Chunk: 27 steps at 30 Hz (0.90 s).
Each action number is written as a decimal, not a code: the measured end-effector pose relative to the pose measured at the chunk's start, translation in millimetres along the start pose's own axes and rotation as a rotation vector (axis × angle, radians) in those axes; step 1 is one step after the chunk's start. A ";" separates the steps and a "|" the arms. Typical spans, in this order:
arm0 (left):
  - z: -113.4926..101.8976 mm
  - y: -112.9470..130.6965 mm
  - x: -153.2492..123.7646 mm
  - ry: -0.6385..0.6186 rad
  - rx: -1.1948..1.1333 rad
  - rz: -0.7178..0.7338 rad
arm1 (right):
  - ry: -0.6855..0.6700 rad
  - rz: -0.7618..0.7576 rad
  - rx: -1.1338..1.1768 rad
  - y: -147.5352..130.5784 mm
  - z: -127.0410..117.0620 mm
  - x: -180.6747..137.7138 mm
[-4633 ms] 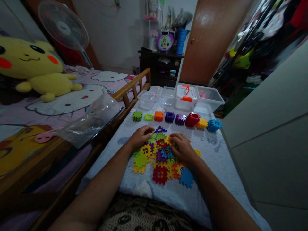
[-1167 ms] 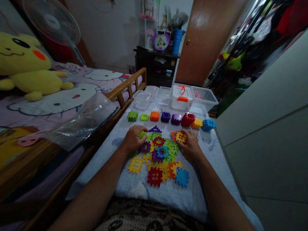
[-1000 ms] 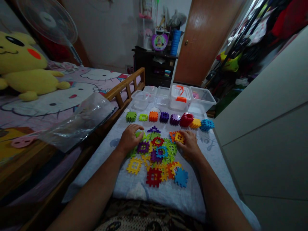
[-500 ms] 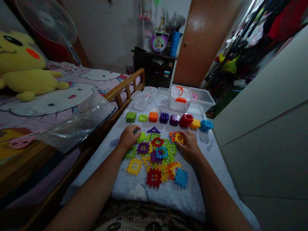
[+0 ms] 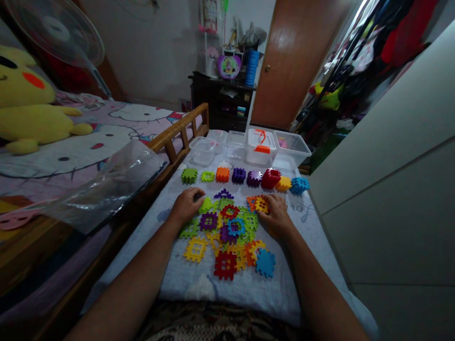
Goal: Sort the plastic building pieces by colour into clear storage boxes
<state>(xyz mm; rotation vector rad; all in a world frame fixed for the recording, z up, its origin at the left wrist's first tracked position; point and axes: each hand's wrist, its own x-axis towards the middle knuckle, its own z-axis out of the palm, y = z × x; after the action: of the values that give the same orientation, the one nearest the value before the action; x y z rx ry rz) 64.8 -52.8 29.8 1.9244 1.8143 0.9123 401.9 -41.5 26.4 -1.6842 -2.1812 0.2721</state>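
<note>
A heap of flat, toothed plastic tiles (image 5: pixel 227 232) in many colours lies on a pale cloth (image 5: pixel 199 284) in front of me. My left hand (image 5: pixel 185 208) rests at the heap's left edge, fingers curled around a light green tile (image 5: pixel 205 205). My right hand (image 5: pixel 275 215) sits at the heap's right edge, pinching a yellow tile (image 5: pixel 262 204) that lies against an orange one. Beyond the heap stands a row of assembled blocks, from a green one (image 5: pixel 189 175) on the left to a blue one (image 5: pixel 299 185) on the right.
Clear plastic tubs (image 5: pixel 291 149) and a lidded box with an orange latch (image 5: pixel 260 147) line the cloth's far edge. A wooden bed rail (image 5: pixel 176 132), a crumpled clear bag (image 5: pixel 106 184) and a yellow plush toy (image 5: pixel 31 113) lie left. A grey cabinet (image 5: pixel 391 189) rises on the right.
Since 4.6 s ago my hands have spread from the heap's top to its sides, the left taking a green tile and the right a yellow one. Over the last second they hardly move.
</note>
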 end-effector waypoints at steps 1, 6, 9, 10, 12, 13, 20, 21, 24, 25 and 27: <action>-0.8 0.5 0.1 -0.002 0.000 0.001 | 0.002 0.000 -0.004 -0.4 -0.5 -0.3; -3.0 1.2 1.0 -0.018 -0.004 0.002 | 0.003 -0.002 -0.007 -4.4 -0.9 -1.4; -2.6 -1.3 1.0 -0.013 -0.002 0.003 | 0.012 -0.011 0.000 -2.5 -2.9 0.0; -2.2 -2.4 0.9 -0.009 -0.002 0.001 | 0.029 -0.011 0.000 0.5 -4.9 0.6; -1.1 -4.5 0.6 -0.009 -0.004 -0.005 | 0.080 0.008 0.001 10.4 -10.8 1.7; -0.6 -5.4 0.6 -0.011 -0.006 -0.007 | 0.108 0.027 0.001 17.1 -14.3 1.9; 0.7 -7.4 1.9 -0.023 -0.007 0.001 | 0.038 0.169 -0.061 53.6 -24.2 -2.1; 0.2 -6.9 2.0 -0.026 -0.004 0.000 | 0.016 0.178 -0.068 54.2 -23.8 -2.7; -1.6 -5.0 1.6 -0.034 0.001 -0.004 | -0.014 0.186 -0.086 51.6 -24.4 -3.5; -2.1 -4.3 1.3 -0.037 0.002 -0.006 | -0.018 0.188 -0.094 50.2 -25.5 -3.4; -2.8 -3.1 1.0 -0.042 0.003 -0.007 | -0.033 0.193 -0.123 47.3 -28.7 -2.8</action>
<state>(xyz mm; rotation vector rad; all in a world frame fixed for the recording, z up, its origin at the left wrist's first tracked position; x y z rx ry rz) 60.7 -52.0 30.1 1.9230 1.7993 0.8608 456.2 -33.6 34.6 -1.9750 -2.0988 0.2217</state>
